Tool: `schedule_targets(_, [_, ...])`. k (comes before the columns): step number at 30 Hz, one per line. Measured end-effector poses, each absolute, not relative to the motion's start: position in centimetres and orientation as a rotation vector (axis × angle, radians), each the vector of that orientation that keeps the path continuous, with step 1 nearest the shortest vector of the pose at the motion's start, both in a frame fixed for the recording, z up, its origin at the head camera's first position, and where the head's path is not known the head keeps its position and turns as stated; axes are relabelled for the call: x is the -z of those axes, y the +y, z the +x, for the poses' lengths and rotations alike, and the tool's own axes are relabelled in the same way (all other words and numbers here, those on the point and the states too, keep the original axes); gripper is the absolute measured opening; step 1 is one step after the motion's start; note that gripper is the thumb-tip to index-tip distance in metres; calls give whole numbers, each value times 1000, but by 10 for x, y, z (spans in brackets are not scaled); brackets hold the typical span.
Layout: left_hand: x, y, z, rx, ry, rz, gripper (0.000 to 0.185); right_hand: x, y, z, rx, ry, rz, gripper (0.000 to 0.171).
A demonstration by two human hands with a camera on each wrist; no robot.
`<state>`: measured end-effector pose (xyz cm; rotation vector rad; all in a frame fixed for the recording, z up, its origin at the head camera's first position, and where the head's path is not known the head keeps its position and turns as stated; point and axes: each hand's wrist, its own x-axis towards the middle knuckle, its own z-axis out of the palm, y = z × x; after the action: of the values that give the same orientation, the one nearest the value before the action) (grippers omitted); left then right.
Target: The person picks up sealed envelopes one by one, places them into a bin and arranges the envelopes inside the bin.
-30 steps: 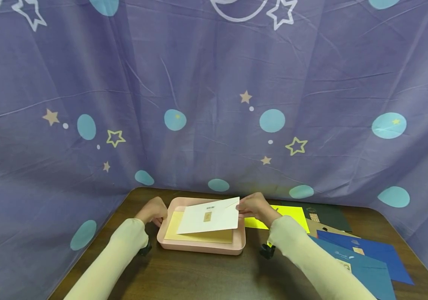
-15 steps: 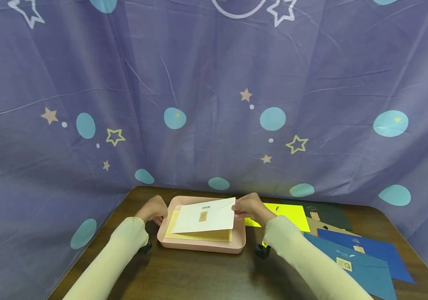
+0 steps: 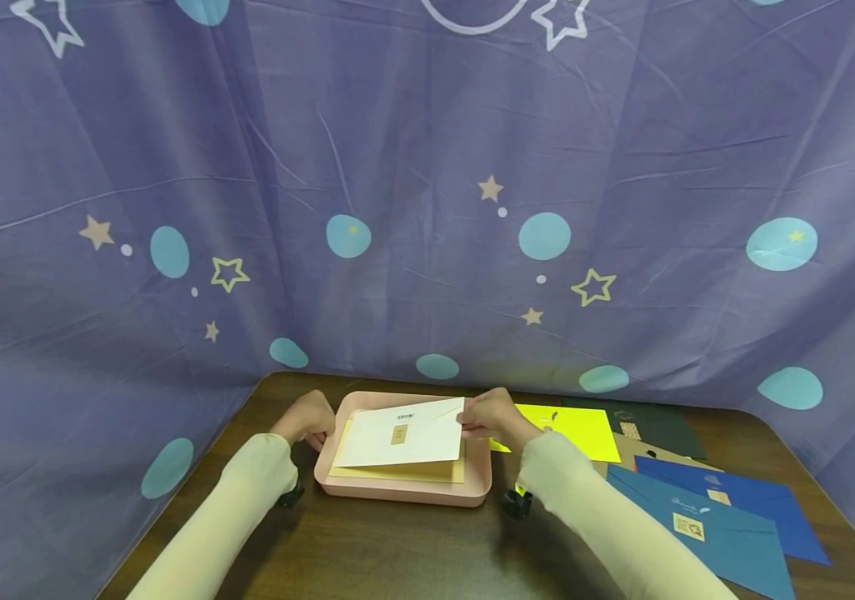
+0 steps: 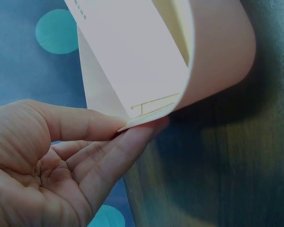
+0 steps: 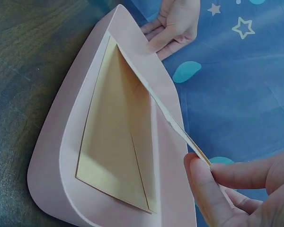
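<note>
The right hand (image 3: 493, 414) pinches the white envelope (image 3: 401, 433) by its right edge, tilted just above the pink tray (image 3: 405, 490) (a tan envelope (image 3: 397, 472) lies inside). The left hand (image 3: 311, 419), fingers relaxed, touches the tray's left rim; lowering flat would square it.

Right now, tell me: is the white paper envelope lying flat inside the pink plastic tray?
No: the right hand pinches the white paper envelope by its edge, holding it tilted above the pink plastic tray.
</note>
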<state>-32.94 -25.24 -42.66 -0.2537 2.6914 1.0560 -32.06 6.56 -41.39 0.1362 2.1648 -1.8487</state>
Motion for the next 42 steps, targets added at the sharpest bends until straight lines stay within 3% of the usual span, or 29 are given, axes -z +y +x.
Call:
schedule_targets(6, [428, -253, -331, -1062, 2683, -252, 22, 416, 60, -321, 1865, 2183, 144, 21])
schedule_targets(15, [427, -252, -330, -1059, 2688, -259, 24, 420, 53, -323, 1846, 2301, 153, 28])
schedule_targets(23, [427, -251, -330, -1053, 2694, -255, 23, 423, 51, -324, 1790, 2428, 151, 12])
schedule_targets(42, [428, -253, -330, -1007, 2704, -275, 21, 436, 47, -332, 1648, 2572, 274, 24])
